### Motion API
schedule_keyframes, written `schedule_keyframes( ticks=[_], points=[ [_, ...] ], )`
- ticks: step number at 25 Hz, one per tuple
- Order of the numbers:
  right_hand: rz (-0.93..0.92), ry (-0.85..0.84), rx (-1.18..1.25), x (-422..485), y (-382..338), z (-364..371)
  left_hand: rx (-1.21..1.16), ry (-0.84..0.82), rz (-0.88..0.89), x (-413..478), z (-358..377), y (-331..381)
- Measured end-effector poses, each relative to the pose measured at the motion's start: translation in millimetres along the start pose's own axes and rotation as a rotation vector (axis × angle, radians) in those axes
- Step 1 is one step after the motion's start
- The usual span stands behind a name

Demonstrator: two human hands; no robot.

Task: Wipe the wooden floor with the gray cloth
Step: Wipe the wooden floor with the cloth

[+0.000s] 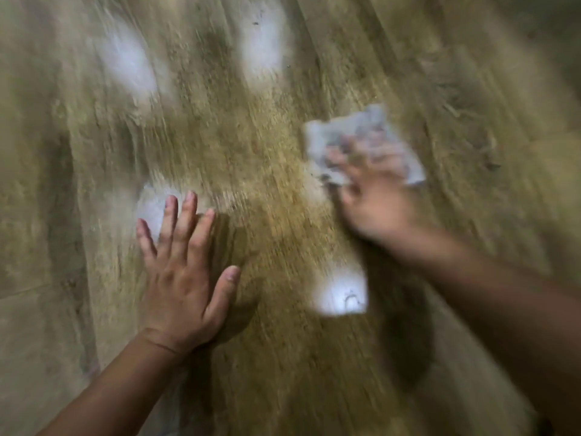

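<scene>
Cloth (355,124) is on the floor (251,152), up & to the right, under the right hand (374,196). Its far edge and corners stick out past the hand. The right hand's fingers lie fairly straight on top of the cloth & press it down. That hand is v. blurry, so I can't tell if a thumb tucks under an edge.

Left hand (185,272) is flat on the floor, fingers spread wide, thumb out to the side. It holds nothing. It looks like a prop for the body.

Step now, I think: rubbing the floor w/ the cloth.

How to do it well:
- Push down w/ the whole palm, not just fingertips, so the cloth stays flat & doesn't bunch up.
- Go along the boards, w/ the grain, in long rows. Let each row lap over the last one a bit.
- Lean on the left hand, but not on a spot that's wet.
- The white patches (341,294) look like light shining off the floor, not dirt. No need to scrub them extra.
- When one side of the cloth looks grubby, flip or fold it.
- Slow down a bit. Fast swipes can skip spots.
</scene>
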State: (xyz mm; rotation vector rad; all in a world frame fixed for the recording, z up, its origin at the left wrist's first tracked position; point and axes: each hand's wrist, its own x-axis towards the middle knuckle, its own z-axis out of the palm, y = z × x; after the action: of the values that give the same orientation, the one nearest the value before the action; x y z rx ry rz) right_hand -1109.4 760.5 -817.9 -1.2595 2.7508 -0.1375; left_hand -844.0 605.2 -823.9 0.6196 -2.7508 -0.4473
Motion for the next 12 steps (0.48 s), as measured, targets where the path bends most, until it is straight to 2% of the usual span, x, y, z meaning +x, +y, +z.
schedule_keyframes(
  ticks=[1, 2, 3, 4, 5, 7, 9, 12],
  points=[
    [-0.235, -0.073, -0.038, -5, -73, 16, 0.000, 0.020, 0.070, -3, -2, 0],
    [-0.496, -0.165, -0.015, -11, -126, 33, -0.020, 0.052, 0.116, -3, -4, -1],
    [-0.682, -0.216, -0.013, -18, -166, 39, -0.047, 0.079, 0.138, 3, -6, -4],
    [-0.792, -0.227, -0.028, -15, -181, 34, -0.060, 0.088, 0.136, 15, -9, -9],
    [-0.823, -0.207, 0.011, -5, -170, 30, -0.048, 0.055, 0.106, 32, -11, -18],
    [-0.720, -0.165, 0.145, 9, -117, 21, 0.002, -0.124, -0.003, 75, -8, -44],
    [-0.428, -0.129, 0.173, 20, -32, 11, 0.107, -0.264, -0.108, 106, -1, -61],
    [0.049, -0.142, 0.140, 48, 87, -22, 0.192, -0.293, -0.113, 112, 7, -70]
  ],
)
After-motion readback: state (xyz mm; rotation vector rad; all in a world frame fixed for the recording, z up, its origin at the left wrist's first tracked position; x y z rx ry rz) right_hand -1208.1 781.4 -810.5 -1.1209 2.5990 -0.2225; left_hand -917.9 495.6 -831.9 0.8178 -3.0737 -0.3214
